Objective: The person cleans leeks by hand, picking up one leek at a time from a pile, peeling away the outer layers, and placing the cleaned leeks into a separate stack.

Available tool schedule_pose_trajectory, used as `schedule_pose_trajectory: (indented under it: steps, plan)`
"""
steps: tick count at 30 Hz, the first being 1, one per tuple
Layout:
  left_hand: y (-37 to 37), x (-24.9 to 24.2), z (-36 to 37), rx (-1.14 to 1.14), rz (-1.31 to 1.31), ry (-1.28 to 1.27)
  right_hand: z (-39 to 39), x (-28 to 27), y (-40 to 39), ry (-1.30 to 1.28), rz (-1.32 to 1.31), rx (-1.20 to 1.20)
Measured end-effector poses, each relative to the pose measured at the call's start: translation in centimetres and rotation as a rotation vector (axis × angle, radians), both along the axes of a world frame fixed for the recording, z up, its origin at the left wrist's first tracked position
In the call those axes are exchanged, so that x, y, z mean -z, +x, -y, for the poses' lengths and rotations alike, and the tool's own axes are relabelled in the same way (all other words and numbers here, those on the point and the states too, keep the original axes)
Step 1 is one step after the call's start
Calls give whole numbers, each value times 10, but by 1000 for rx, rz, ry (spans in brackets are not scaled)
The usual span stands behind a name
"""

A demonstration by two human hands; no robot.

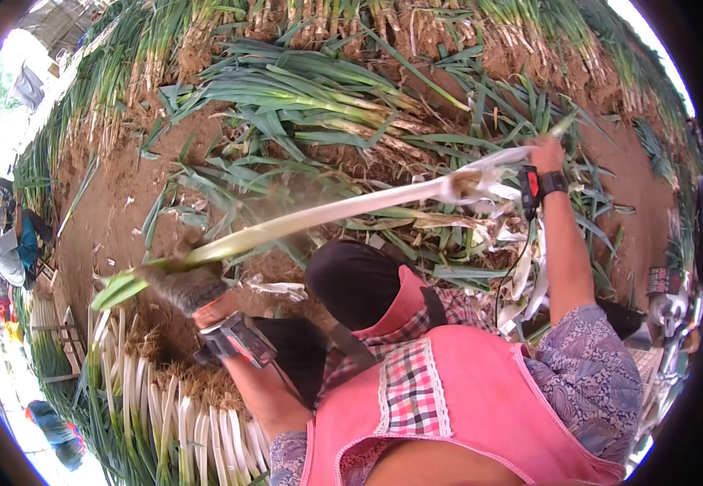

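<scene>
A long leek (331,213) stretches across the view in front of me, its green end at the left and its brown roots at the right. My left hand (180,279), in a dark dirty glove, is closed round the green end. At the other side my right hand (547,154) grips a pale outer leaf (504,157) that runs back to the root end. A green tip sticks out beyond its fingers. Both wrists carry strapped-on devices. Under the leek lie peeled white skins (517,275) and loose green leaves.
A heap of unpeeled leeks (327,101) lies ahead on the soil. More bundles (505,32) stand along the far edge. Clean white leeks (181,425) are lined up at lower left. Clothing or bags (11,251) sit at far left.
</scene>
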State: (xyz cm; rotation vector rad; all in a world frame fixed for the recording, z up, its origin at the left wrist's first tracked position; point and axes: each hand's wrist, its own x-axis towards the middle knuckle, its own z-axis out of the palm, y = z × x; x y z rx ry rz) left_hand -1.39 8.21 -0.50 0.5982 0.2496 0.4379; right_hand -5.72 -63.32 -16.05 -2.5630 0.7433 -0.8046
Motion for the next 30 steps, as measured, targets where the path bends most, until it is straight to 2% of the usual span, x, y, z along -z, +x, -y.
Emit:
schedule_pose_trajectory:
  steps: [1,2,3,4,6,8,9,10,11,12,13,14,15,17,19,20,21,23,25,26,27,28,30]
  plan:
    - [2,2,-12,52,77,-13,14,-11,-25,-201,-163,143]
    - [7,-3,-22,-144,-70,-68,27,-22,-50,-398,-330,286]
    - [5,-16,-15,-246,-85,-50,54,-26,-66,-378,-356,383]
    - [1,-34,0,-346,-107,-28,107,-9,-73,-52,-133,229]
    - [0,-39,5,-456,-131,9,44,-54,-83,208,-63,-2]
    - [0,-41,11,-464,-169,-11,17,-44,-67,4,-413,139]
    - [0,-43,14,-465,-184,-17,-35,-57,-62,245,-330,-12]
    - [1,-42,16,-429,-184,-30,-81,-54,-53,651,-108,-224]
    - [2,-37,16,-396,-183,-44,-145,-83,-48,913,-160,-329]
    - [2,-37,17,-364,-181,-57,-193,-103,-38,953,-205,-472]
    - [1,-45,25,-352,-176,-3,-234,-68,-19,1123,-213,-607]
    - [-3,-53,37,-346,-178,45,-272,-91,-16,1245,-166,-695]
    - [-5,-58,44,-341,-181,91,-292,-88,-7,1201,-137,-728]
    - [2,-27,15,-310,-166,23,-319,-89,8,1254,-91,-768]
    - [3,-16,3,-305,-181,-24,-335,-93,16,1454,-57,-775]
    - [2,-14,0,-320,-193,-42,-335,-82,19,1461,-65,-807]
    - [3,-12,-3,-334,-202,-60,-328,-71,22,1006,-93,-861]
    - [5,-17,-6,-360,-203,-44,-293,-60,25,476,42,-856]
    - [5,-33,-2,-386,-184,21,-232,-46,33,336,77,-561]
    - [3,-41,4,-399,-180,52,-207,-42,26,389,22,-349]
    - [0,-43,11,-410,-179,84,-192,-37,22,277,-72,-250]
    - [-3,-46,17,-420,-177,116,-184,-44,23,258,-449,-205]
    - [1,-43,17,-396,-180,132,-184,-23,13,20,-384,-306]
